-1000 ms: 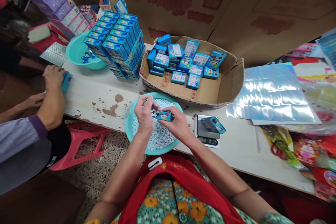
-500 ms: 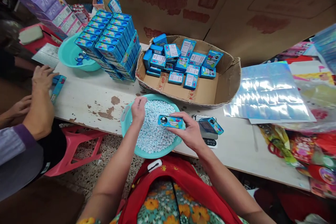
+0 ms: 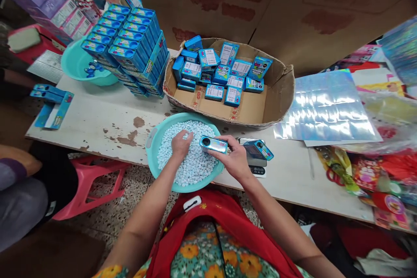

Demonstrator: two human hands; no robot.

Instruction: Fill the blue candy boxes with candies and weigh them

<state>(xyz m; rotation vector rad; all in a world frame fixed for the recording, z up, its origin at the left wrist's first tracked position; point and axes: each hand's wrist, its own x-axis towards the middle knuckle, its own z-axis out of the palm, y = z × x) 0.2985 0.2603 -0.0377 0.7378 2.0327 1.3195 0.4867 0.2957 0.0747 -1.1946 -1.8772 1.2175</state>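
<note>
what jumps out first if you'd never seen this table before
The teal basin heaped with pale blue-white candies at the near edge of the table draws the eye first. The left hand is dipped into the heap, and the right hand holds a small blue box just over it. Behind stand a tall stack of blue boxes at the back left and a cardboard tray of loose ones in the middle.

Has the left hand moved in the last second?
Yes. The left hand left the blue box in the right hand and now rests on candies in the basin.
</note>
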